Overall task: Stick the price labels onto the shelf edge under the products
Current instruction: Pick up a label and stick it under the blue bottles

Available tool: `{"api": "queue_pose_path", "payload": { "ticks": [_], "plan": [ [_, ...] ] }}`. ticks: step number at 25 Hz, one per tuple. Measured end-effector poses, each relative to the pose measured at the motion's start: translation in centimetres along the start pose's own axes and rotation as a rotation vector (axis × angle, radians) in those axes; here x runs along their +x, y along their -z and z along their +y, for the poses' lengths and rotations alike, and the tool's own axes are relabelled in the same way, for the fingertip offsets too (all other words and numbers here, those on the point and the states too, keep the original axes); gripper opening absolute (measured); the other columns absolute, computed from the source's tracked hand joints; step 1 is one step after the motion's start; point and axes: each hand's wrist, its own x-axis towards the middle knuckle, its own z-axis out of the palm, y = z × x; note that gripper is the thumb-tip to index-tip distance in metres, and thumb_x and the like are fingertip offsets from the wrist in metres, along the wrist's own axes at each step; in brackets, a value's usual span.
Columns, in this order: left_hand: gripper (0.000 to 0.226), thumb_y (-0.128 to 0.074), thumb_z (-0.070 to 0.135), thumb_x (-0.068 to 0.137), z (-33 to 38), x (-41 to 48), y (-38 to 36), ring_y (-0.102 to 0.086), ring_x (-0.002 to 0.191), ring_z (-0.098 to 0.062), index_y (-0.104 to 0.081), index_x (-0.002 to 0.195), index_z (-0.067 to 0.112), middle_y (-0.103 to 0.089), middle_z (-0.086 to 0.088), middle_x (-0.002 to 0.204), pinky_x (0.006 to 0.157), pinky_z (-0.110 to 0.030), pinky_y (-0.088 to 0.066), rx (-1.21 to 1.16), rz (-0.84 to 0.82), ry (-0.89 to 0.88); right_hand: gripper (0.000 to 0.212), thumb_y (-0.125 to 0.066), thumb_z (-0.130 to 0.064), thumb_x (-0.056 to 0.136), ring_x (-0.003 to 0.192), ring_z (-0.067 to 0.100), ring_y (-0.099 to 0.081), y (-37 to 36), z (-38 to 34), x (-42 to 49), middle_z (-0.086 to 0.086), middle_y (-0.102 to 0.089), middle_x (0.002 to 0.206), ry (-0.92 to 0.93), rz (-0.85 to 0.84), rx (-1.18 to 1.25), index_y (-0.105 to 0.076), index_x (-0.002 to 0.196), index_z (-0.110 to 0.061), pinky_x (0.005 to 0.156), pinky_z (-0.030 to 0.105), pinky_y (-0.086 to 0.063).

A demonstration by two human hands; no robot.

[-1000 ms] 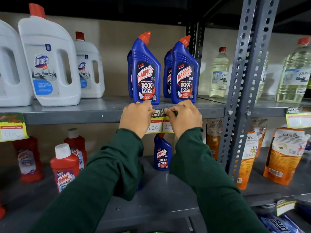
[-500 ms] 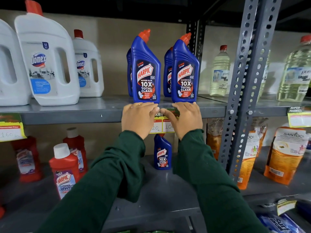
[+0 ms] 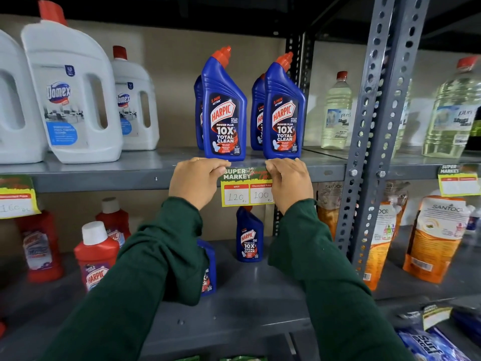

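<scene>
Pressing is under way at the shelf edge (image 3: 104, 182), where a price label (image 3: 247, 187) is held flat against the grey metal lip directly below the two blue Harpic bottles (image 3: 225, 113), so that the price sits under the product it belongs to. The label's top band is pinned at both upper corners: the left hand (image 3: 195, 182) covers the corner at nine o'clock of the label, the right hand (image 3: 289, 183) the corner at three o'clock. Each grip is seen with fingers curled and pressed together onto the label's top strip, fingertips bearing against the shelf lip; whether a thumb is tucked behind the label cannot be told. The two-corner hold is judged to keep the label level while the adhesive takes. The lower half, with the handwritten 120 and 100, hangs free below the lip, between the two wrists. Other labels are already stuck at the far left (image 3: 17, 196) and far right (image 3: 458, 179) of the same edge.
</scene>
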Motion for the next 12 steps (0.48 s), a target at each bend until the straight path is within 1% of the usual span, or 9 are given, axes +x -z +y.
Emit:
{"api": "queue_pose_path", "payload": {
  "ticks": [3,5,8,9,10,11,12],
  "plan": [
    [0.022,-0.051,0.016,0.092,-0.1,0.1,0.2,-0.056,0.104,-0.027,-0.062,0.111,0.017,-0.067,-0.013,0.111,0.085,-0.035,-0.044,0.002,-0.061,0.013,0.019,-0.046,-0.004,0.089,0.099,0.031,-0.057,0.0,-0.1,-0.1,0.016,-0.069,0.101,-0.033,-0.047,-0.015,-0.062,0.099,-0.003,0.103,0.045,-0.038],
    [0.024,-0.050,0.012,0.093,0.0,-0.1,0.2,-0.055,0.105,-0.029,-0.061,0.113,0.016,-0.066,-0.014,0.112,0.087,-0.036,-0.045,0.005,-0.062,0.014,0.023,-0.047,0.002,0.086,0.106,0.033,-0.054,0.1,-0.2,0.0,0.018,-0.067,0.108,-0.035,-0.070,-0.044,-0.059,0.105,-0.002,0.107,0.046,-0.034],
    [0.027,-0.048,0.003,0.092,0.0,-0.4,0.3,-0.055,0.107,-0.032,-0.059,0.116,0.011,-0.065,-0.016,0.115,0.091,-0.040,-0.045,0.019,-0.055,-0.051,0.028,-0.042,0.005,0.087,0.116,0.033,-0.048,0.6,-0.8,-0.5,0.020,-0.061,0.116,-0.046,-0.120,-0.027,-0.053,0.112,-0.001,0.111,0.046,-0.030],
    [0.029,-0.046,0.001,0.092,-0.1,-0.5,0.4,-0.053,0.109,-0.033,-0.057,0.117,0.010,-0.064,-0.017,0.117,0.094,-0.043,-0.045,0.027,-0.073,-0.070,0.029,-0.039,0.002,0.090,0.119,0.033,-0.046,1.0,-0.9,-0.5,0.020,-0.058,0.120,-0.099,-0.149,0.030,-0.051,0.115,-0.001,0.111,0.047,-0.031],
    [0.031,-0.043,-0.001,0.092,-0.2,-0.6,0.5,-0.050,0.113,-0.033,-0.054,0.120,0.009,-0.061,-0.017,0.120,0.096,-0.045,-0.043,0.031,-0.095,-0.087,0.030,-0.035,-0.003,0.093,0.122,0.033,-0.043,1.7,-1.0,-0.4,0.019,-0.055,0.125,-0.156,-0.136,0.123,-0.047,0.120,-0.004,0.111,0.047,-0.032],
    [0.033,-0.040,-0.001,0.093,-0.3,-0.6,0.7,-0.046,0.118,-0.032,-0.051,0.123,0.010,-0.057,-0.017,0.125,0.099,-0.046,-0.041,0.005,-0.124,-0.081,0.031,-0.032,-0.010,0.096,0.126,0.030,-0.041,2.1,-1.2,-0.8,0.015,-0.050,0.132,-0.195,-0.140,0.157,-0.043,0.125,-0.008,0.111,0.044,-0.032],
    [0.035,-0.036,0.002,0.095,-0.5,-0.6,0.9,-0.041,0.124,-0.030,-0.046,0.127,0.011,-0.052,-0.017,0.131,0.103,-0.046,-0.037,-0.028,-0.143,-0.079,0.034,-0.030,-0.015,0.097,0.130,0.025,-0.037,2.3,-1.5,-1.8,0.009,-0.045,0.138,-0.148,-0.143,0.122,-0.037,0.130,-0.012,0.112,0.039,-0.029]
  ]
}}
